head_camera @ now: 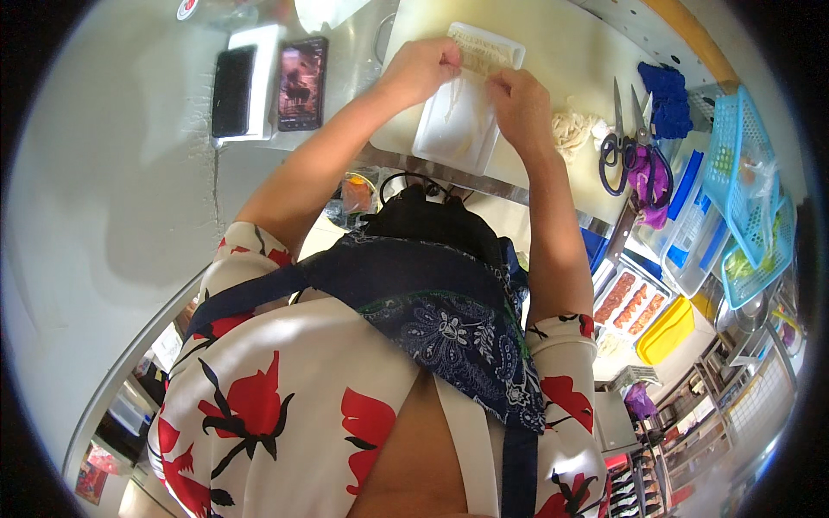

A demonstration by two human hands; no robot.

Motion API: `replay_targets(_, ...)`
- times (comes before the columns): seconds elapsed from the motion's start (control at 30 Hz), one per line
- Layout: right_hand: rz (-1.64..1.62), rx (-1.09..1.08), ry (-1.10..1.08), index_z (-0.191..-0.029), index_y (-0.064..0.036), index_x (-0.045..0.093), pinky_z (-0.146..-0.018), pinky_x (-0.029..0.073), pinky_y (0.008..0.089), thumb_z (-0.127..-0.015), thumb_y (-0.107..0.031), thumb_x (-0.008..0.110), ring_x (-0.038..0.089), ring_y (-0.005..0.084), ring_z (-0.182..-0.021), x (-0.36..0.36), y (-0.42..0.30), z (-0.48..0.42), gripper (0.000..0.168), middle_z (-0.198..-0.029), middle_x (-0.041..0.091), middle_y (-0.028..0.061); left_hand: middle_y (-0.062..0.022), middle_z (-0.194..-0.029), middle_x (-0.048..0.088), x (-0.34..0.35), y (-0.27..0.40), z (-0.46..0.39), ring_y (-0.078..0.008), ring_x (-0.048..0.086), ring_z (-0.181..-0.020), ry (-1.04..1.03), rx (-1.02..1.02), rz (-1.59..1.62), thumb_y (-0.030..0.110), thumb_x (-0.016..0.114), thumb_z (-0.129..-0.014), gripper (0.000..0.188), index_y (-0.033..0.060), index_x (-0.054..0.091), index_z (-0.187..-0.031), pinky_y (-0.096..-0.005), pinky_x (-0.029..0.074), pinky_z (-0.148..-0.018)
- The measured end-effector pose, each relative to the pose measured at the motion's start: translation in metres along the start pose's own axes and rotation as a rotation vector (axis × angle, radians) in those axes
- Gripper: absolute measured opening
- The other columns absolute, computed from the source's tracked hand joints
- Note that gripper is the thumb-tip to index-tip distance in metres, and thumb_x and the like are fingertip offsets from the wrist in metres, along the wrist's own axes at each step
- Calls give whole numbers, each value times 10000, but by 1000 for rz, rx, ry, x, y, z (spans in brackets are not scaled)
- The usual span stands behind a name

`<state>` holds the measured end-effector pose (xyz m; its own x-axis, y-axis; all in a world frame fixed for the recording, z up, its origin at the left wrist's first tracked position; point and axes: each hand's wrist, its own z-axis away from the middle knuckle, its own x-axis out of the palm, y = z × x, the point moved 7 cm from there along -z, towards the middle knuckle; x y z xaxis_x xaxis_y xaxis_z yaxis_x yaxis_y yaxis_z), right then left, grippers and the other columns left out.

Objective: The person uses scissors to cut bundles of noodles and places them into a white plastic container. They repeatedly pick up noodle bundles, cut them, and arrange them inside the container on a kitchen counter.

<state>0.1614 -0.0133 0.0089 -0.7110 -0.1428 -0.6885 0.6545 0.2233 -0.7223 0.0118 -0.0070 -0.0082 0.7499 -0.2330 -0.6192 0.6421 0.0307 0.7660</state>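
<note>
A white plastic tray [447, 133] lies lengthwise before me on a pale cutting board [570, 45]. Thin, pale food strips [482, 48] are laid side by side across its far end. Over the tray my left hand [431, 68] has its fingertips pinched together at the left end of a pale strip [478, 68]. At the other end, my right hand [521, 103] pinches the same strip near the tray's right rim. Some thin shreds and wet traces lie on the tray's nearer part. The fingers partly hide the strip's ends.
Right of my right hand sits a heap of pale shreds [573, 133]. Beyond it lie scissors [625, 146], a blue cloth [667, 97] and a purple cloth [651, 178]. Blue baskets [741, 155] stand farther right. Two phones [302, 84] [233, 90] rest at the left.
</note>
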Motion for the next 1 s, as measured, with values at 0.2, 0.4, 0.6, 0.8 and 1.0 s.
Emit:
replay_targets(0.2, 121, 65, 47, -795, -104, 573, -708, 396, 449, -780, -174, 549, 586, 299, -755, 5, 9, -15, 76, -780, 612, 91, -119, -755, 598, -1, 5, -17, -263, 571, -691, 104, 40, -173, 122, 572, -756, 107, 39, 589, -822, -339, 449, -645)
replay_targets(0.4, 365, 49, 43, -786, -121, 586, -697, 394, 442, -783, -179, 550, 594, 270, -762, 5, 5, -18, 68, -788, 609, 77, -143, -803, 593, 2, 7, -18, -327, 573, -762, 192, 51, -286, 115, 548, -742, 116, 51, 605, -820, -404, 452, -696)
replay_targets(0.6, 392, 39, 61, -772, -128, 599, -701, 371, 426, -777, -188, 537, 583, 250, -764, 4, 2, -14, 86, -769, 604, 52, -148, -828, 593, 2, 4, -15, -336, 564, -792, 162, 14, -245, 102, 500, -773, 106, 69, 598, -792, -416, 450, -703)
replay_targets(0.8, 475, 34, 97, -769, -122, 598, -693, 377, 429, -787, -190, 527, 579, 259, -767, 5, 2, -17, 100, -770, 594, 52, -138, -795, 580, 0, 10, -10, -330, 555, -777, 257, 62, -280, 100, 522, -753, 79, 65, 591, -767, -420, 449, -692)
replay_targets(1.0, 510, -189, 234, -773, -106, 585, -688, 386, 424, -751, -152, 527, 566, 246, -766, -2, -8, -2, 77, -786, 578, 55, -125, -758, 546, -3, 12, -4, -307, 531, -802, 409, 215, -315, 88, 566, -728, 77, 73, 613, -788, -392, 444, -705)
